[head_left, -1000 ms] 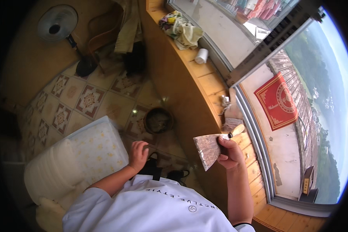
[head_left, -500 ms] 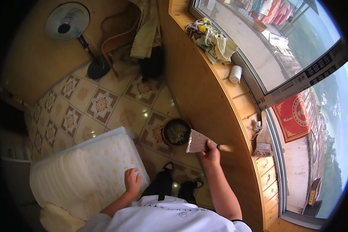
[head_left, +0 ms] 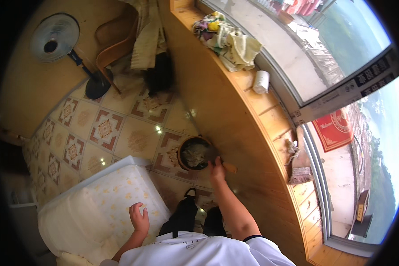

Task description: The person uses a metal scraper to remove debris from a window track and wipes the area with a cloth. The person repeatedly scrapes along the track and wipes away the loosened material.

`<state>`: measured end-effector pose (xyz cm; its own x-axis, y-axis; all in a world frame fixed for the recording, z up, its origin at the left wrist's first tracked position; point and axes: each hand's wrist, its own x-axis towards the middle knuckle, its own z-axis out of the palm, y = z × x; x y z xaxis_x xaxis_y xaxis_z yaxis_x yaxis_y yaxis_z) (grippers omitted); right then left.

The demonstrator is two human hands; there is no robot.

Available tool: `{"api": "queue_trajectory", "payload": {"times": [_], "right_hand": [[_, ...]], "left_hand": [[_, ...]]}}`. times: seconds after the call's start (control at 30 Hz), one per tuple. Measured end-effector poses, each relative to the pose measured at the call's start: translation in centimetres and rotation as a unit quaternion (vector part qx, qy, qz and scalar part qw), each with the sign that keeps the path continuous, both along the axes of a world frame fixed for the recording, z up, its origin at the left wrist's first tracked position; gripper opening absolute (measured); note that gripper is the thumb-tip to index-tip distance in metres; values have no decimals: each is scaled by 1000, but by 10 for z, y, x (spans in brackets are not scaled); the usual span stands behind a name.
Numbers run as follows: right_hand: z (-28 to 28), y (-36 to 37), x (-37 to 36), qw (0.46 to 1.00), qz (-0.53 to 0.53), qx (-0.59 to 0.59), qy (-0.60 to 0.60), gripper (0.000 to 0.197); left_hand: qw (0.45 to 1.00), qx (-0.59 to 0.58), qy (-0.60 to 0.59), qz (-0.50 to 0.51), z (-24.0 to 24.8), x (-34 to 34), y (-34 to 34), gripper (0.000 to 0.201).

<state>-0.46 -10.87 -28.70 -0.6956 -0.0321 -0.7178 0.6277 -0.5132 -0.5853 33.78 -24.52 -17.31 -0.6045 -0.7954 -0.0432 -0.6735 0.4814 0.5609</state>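
Note:
My right hand [head_left: 217, 172] is closed round a flat, broad tool whose pale wooden handle [head_left: 230, 167] sticks out to the right. The tool's flat part is blurred and mostly hidden, at the right edge of a round dark bin [head_left: 180, 158] with a brown rim. Crumpled pale rubbish [head_left: 194, 156] lies inside the bin. My left hand [head_left: 138, 216] is open and holds nothing, its fingers spread. It hangs over the corner of pale bedding with a yellow pattern [head_left: 119, 188]; I cannot tell whether it touches.
A wood-panelled wall with a sill [head_left: 270, 117] curves along my right under the window. On it lie a crumpled patterned cloth [head_left: 228, 42], a white cylinder [head_left: 261, 82] and a brush-like thing [head_left: 300, 173]. A standing fan [head_left: 55, 37] and wooden chair [head_left: 115, 42] stand at the far left.
My right hand has moved left and toward the bin, taking the flat tool with it and turning it downward. My left hand's fingers have spread. The head view has shifted slightly.

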Motion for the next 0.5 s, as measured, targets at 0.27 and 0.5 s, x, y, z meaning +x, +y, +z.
{"api": "queue_trajectory", "payload": {"times": [0.27,0.5], "right_hand": [[173,49,17,977,76,-137,143,33],[298,172,35,934,78,-67,341,27]], "left_hand": [[985,102,109,-83,-19,-94,14,28],[953,118,151,-236,28,-193,67,26]]}}
